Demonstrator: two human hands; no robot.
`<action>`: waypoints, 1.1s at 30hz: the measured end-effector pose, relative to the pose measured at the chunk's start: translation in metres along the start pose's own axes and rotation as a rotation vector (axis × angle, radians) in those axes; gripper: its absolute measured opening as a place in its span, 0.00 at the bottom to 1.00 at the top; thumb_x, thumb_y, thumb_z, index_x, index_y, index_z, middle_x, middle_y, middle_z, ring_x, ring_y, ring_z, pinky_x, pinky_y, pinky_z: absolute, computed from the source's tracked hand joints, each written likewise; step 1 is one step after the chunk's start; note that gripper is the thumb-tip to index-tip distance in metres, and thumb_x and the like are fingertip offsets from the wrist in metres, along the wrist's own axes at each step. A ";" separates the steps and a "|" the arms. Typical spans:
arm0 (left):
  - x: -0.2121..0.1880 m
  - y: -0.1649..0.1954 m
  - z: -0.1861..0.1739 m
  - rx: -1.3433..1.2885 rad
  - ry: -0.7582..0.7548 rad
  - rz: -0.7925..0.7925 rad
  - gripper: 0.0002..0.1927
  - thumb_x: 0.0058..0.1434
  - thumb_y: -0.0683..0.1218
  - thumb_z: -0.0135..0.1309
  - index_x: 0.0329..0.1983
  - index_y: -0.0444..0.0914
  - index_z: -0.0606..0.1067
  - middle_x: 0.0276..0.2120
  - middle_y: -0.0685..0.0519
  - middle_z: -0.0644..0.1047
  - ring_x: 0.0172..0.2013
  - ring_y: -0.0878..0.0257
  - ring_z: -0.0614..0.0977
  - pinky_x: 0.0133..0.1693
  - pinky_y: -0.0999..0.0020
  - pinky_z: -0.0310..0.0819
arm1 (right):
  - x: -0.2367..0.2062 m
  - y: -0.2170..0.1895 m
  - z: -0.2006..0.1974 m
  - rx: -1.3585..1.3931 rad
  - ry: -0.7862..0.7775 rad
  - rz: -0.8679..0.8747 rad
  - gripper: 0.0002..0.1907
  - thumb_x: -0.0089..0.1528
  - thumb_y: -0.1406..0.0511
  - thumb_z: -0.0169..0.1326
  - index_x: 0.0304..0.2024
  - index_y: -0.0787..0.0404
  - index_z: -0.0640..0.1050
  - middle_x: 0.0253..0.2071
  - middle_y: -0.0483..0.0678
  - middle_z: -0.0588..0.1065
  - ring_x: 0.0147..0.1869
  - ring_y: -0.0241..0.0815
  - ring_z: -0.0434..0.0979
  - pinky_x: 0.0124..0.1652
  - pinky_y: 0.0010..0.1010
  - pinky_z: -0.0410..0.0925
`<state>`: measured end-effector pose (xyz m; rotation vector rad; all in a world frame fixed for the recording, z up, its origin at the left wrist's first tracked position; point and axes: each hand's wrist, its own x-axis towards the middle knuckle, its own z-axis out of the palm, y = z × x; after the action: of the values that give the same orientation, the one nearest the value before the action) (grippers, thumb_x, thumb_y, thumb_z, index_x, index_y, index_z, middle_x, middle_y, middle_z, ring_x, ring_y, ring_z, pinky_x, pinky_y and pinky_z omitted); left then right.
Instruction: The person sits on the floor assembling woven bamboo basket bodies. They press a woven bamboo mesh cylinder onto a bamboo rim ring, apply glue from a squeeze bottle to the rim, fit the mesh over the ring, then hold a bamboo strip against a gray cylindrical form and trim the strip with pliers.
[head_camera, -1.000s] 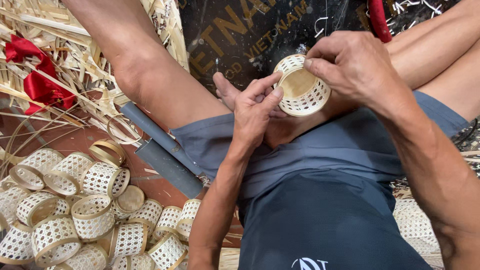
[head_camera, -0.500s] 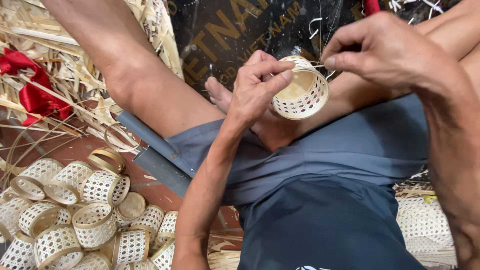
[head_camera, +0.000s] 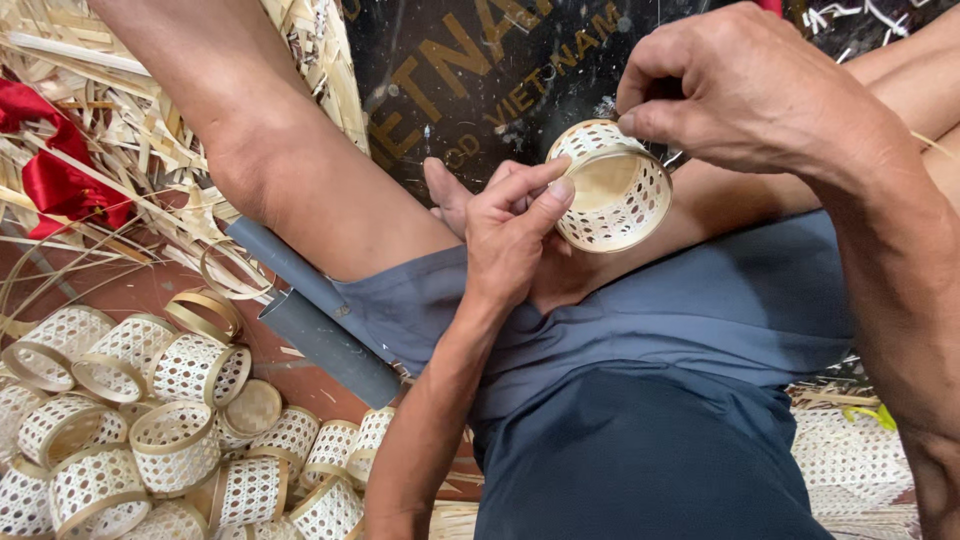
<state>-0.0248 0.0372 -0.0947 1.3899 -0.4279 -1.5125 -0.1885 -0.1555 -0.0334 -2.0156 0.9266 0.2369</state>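
- The small woven basket is held up over the person's lap, lying on its side with its open mouth toward the camera, between the two hands.
- The left hand steadies it from the near side: fingers curled, with a fingertip pressed against the rim. To do this well, I judge that grip should stay light, so the thin weave does not buckle.
- The right hand is closed in a pinch at the top edge of the rim, thumb against forefinger; what it pinches is too small to tell. Working close to the rim band looks like the surest way to keep the edge round.
- A grey pipe lies beside the thigh.
- A heap of similar baskets sits on the floor to the left.
- Loose straw strips and red cloth lie beyond.
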 end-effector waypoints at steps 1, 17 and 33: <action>-0.001 -0.001 0.001 -0.001 -0.002 0.009 0.16 0.69 0.43 0.58 0.58 0.31 0.78 0.39 0.56 0.70 0.30 0.72 0.74 0.29 0.79 0.73 | 0.000 0.000 0.000 0.009 -0.012 0.005 0.07 0.60 0.66 0.61 0.40 0.61 0.84 0.28 0.49 0.80 0.29 0.41 0.80 0.31 0.32 0.71; 0.003 0.002 0.006 -0.028 0.039 -0.013 0.14 0.68 0.42 0.59 0.53 0.29 0.80 0.39 0.56 0.71 0.30 0.74 0.75 0.26 0.79 0.74 | -0.051 -0.015 0.054 -0.038 0.540 -0.175 0.05 0.63 0.71 0.63 0.38 0.67 0.78 0.35 0.54 0.75 0.37 0.49 0.77 0.37 0.38 0.69; 0.006 0.001 0.003 -0.163 -0.008 -0.034 0.15 0.67 0.41 0.59 0.54 0.27 0.79 0.39 0.53 0.72 0.30 0.69 0.78 0.26 0.75 0.79 | -0.018 0.005 0.006 -0.047 0.155 -0.287 0.08 0.60 0.68 0.62 0.41 0.62 0.81 0.37 0.47 0.77 0.40 0.48 0.79 0.38 0.36 0.71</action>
<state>-0.0261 0.0313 -0.0966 1.2697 -0.2802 -1.5454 -0.2030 -0.1433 -0.0314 -2.2049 0.7176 -0.0573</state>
